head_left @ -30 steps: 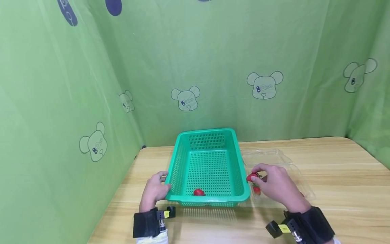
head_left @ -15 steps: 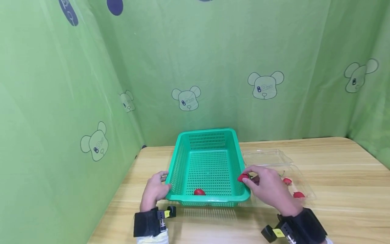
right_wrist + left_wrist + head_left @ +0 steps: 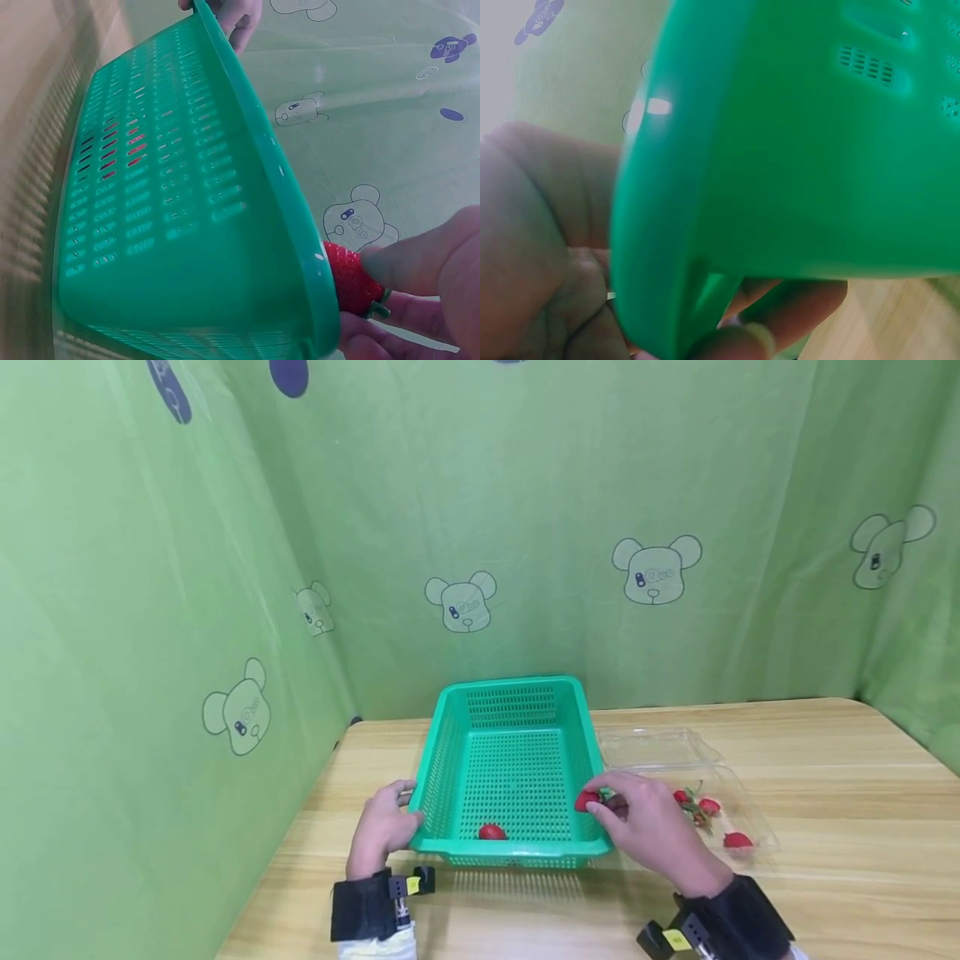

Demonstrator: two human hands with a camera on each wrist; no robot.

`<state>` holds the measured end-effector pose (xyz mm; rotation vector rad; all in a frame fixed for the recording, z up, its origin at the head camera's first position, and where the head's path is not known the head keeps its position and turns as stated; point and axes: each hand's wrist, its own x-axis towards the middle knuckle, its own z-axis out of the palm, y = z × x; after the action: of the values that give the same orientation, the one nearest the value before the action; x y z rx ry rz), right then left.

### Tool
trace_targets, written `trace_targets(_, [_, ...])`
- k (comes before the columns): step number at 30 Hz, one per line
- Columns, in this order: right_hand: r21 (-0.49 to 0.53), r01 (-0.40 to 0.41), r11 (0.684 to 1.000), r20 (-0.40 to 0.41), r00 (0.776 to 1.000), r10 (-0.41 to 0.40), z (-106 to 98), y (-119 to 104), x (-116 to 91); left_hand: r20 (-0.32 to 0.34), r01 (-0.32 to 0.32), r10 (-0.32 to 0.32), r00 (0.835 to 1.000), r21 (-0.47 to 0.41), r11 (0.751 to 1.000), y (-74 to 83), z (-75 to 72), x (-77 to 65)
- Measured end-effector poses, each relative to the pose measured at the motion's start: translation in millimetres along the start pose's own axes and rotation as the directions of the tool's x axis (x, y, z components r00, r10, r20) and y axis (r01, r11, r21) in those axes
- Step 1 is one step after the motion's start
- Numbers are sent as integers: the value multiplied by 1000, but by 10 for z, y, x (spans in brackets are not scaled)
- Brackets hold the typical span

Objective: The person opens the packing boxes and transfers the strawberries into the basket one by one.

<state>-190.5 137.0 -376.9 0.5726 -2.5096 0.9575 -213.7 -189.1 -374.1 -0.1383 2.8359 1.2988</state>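
Note:
My left hand (image 3: 384, 827) grips the front left corner of a green plastic basket (image 3: 510, 847); in the left wrist view its fingers curl under the rim (image 3: 667, 187). A strawberry (image 3: 587, 801) is pinched between thumb and fingers of my right hand (image 3: 648, 822), at the basket's right wall and just inside the rim. The right wrist view shows this strawberry (image 3: 349, 279) with its green leaves toward the palm, partly behind the rim. Another strawberry (image 3: 492, 832) lies in the basket near the front wall, its red showing through the slots.
Right of the basket lies an opened clear plastic box (image 3: 750, 810) with several strawberries, one of them a strawberry (image 3: 737, 840) near its right end. Its clear lid (image 3: 652, 745) is folded back behind. A green curtain (image 3: 555, 568) hangs behind the wooden table (image 3: 832, 777).
My right hand has carried the strawberry left, from over the clear box to inside the basket's right rim, uncovering strawberries in the box. My left hand keeps its grip on the corner.

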Motion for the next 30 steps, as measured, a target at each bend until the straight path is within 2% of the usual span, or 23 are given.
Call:
trace_targets(12, [5,61,998,-25,998,-61,22,26,-17,3,-10,10,1000,3,1000,-9,14,14])
trace_targets(30, [-23,-24,999,-9,1000,24,-90,123,0,1,1,-1,1000,-20,1000,-19,9,13])
